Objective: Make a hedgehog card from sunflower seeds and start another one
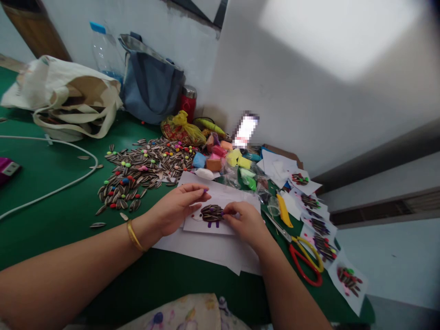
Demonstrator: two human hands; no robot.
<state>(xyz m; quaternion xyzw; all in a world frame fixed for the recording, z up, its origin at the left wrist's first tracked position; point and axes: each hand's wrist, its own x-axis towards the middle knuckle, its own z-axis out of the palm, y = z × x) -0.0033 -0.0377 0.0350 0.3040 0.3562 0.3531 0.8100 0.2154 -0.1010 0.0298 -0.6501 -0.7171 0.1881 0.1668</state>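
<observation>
Two bare hands are busy in the head view, over a white card on bigger white paper. On the card, between the hands, is a little seed animal, with a back of stripy seeds and purple legs. The left hand pinches a tiny purple bit in its fingertips, just above the card. The right hand has its fingertips close together at the right end of the seed animal. A dab of purple shows there, but I cannot tell if they hold it. A big pile of seeds lies on the green table, past the left hand. Lumps of bright clay sit behind the card. Big scissors with red and yellow handles lie right of the right hand, near more seed cards.
</observation>
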